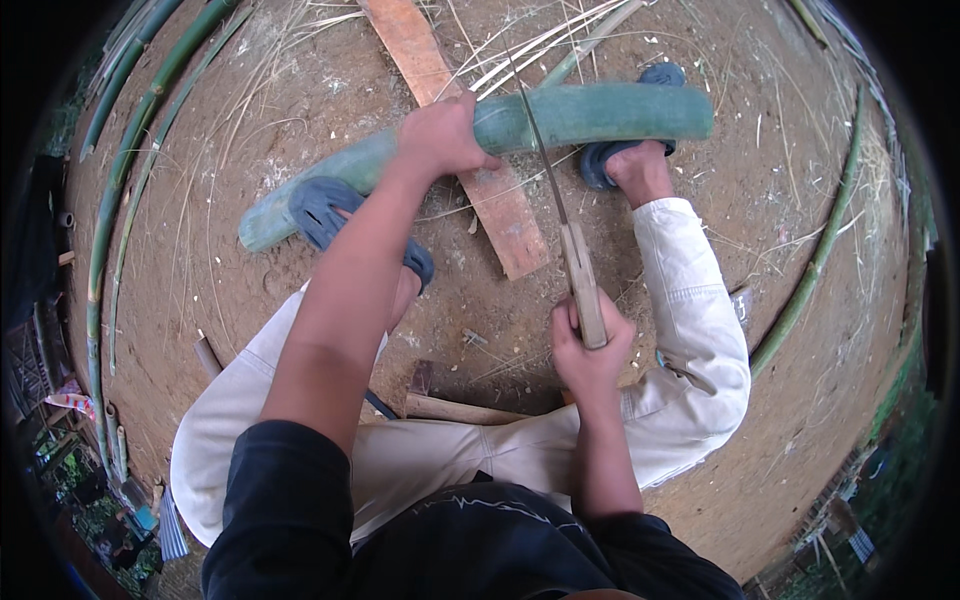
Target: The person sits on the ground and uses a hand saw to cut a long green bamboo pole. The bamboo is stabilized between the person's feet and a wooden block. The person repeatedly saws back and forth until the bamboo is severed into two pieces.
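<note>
A thick green bamboo pole (600, 112) lies crosswise in front of me, between and against my sandalled feet. My left hand (443, 137) is wrapped over the pole near its middle, pressing on it. In my right hand (592, 345) is a handsaw (545, 160), gripped by its wooden handle. The saw's thin blade points away from me and crosses the bamboo just right of my left hand. Whether its teeth have cut into the pole cannot be made out. Beneath the bamboo, a flat reddish-brown board (503, 222) slants across the ground.
Dark sandals (325, 215) on my feet flank the pole. Long green bamboo stems (125, 165) lie at the left, and another thin stem (825, 240) curves along the right. Split strips (535, 50) are scattered beyond the pole. A wooden piece (465, 409) sits close to my seat.
</note>
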{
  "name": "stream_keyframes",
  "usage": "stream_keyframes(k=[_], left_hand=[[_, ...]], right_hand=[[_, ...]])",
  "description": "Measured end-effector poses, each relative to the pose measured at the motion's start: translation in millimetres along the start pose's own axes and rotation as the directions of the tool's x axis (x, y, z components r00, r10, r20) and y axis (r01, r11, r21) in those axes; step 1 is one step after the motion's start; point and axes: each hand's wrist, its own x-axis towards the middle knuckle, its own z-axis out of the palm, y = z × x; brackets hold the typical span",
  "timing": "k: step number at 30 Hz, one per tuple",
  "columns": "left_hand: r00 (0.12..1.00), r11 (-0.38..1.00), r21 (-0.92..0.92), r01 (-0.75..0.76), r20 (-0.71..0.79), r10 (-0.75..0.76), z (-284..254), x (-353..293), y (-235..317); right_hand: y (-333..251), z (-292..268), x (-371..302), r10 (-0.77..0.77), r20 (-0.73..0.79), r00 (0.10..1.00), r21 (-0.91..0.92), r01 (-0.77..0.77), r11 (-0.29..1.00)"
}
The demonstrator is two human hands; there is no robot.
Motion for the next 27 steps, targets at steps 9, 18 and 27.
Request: stream_keyframes(k=[9,18,27], left_hand=[[0.924,0.974,0.179,-0.137,-0.332,0.191,55,-26,1],[0.956,0.984,-0.031,0.174,-0.235,-0.176,32,-12,24],[0.958,0.992,-0.079,0.102,-0.260,-0.119,33,-14,9]], right_hand=[[40,15,-73,-0.012,-0.069,0.998,0.009,0.013,1.000],[20,-8,-3,-0.102,-0.026,0.994,-0.079,0.100,0.992],[29,-39,37,-0.147,0.155,0.977,-0.024,0.153,0.988]])
